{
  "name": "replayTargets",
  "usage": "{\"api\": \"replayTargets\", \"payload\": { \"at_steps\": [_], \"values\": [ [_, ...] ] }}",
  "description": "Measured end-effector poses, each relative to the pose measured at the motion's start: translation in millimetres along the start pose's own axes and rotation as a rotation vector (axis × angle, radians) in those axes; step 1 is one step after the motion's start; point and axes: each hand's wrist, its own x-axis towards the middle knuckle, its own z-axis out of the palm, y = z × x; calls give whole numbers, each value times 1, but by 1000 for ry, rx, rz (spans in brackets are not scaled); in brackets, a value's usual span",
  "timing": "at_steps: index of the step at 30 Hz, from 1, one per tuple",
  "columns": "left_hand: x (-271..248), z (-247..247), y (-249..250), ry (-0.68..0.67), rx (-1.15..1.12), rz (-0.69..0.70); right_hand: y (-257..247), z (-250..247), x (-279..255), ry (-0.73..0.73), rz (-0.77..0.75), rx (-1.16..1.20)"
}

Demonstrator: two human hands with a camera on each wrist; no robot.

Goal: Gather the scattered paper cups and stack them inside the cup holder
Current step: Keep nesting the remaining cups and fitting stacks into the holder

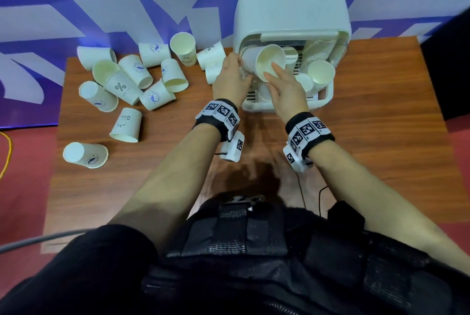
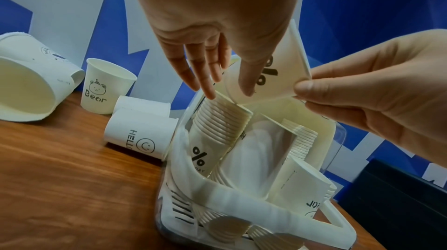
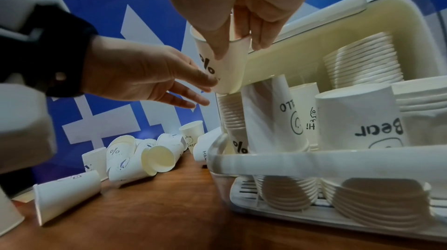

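At upper centre of the head view, the right hand pinches the rim of a white "%" paper cup above the white plastic cup holder, while the left hand, fingers relaxed, touches its base, probably guiding it onto the stack of nested cups.

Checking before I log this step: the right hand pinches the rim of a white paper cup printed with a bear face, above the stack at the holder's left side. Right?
Not quite. The white paper cup pinched by the right hand carries a black percent sign, not a bear face; the right wrist view shows it. It does sit above the stack of nested cups at the left of the white plastic cup holder.
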Motion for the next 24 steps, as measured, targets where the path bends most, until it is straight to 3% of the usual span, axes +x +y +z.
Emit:
{"api": "replayTargets", "payload": {
  "at_steps": [10,15,24],
  "values": [
    [4,5,-5,-90,-3,48,10,6,9,-47,-15,-67],
    [4,6,-12,-50,-11,69,5,2,20,-75,-104,-141],
    [-7,7,-22,-21,-112,201,5,4,34,-201,-99,-155]
  ]
}}
